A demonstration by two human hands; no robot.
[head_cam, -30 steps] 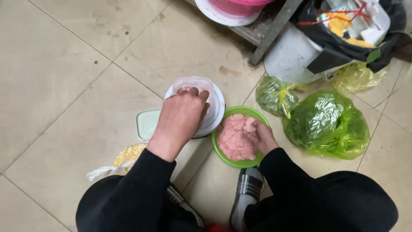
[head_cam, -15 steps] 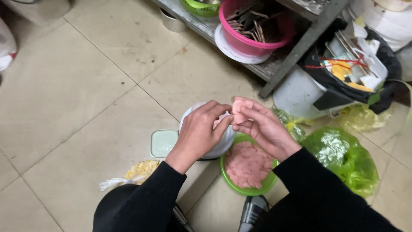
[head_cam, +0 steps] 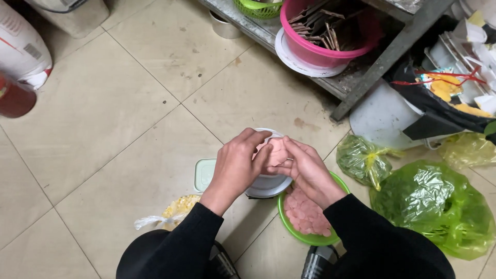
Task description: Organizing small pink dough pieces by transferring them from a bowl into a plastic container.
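Both my hands meet above a white round container (head_cam: pixel 268 187) on the tiled floor. My left hand (head_cam: pixel 238 164) and my right hand (head_cam: pixel 306 168) together pinch a pink lump of minced meat (head_cam: pixel 279 151) between their fingers. Under my right wrist sits a green bowl (head_cam: pixel 292 230) with more pink minced meat (head_cam: pixel 306 213) spread in it. Black sleeves cover both forearms.
A pale green square lid (head_cam: pixel 203 174) lies left of the white container. A clear bag of yellow bits (head_cam: pixel 175 211) lies near my left elbow. Green plastic bags of vegetables (head_cam: pixel 433 201) sit at right. A metal shelf holds a pink basket (head_cam: pixel 324 32); a black trash bag (head_cam: pixel 445 103) stands beside it.
A second ago my left hand rested on the white container and my right was in the green bowl. Both then rose and joined around a lump of meat, which they still work.
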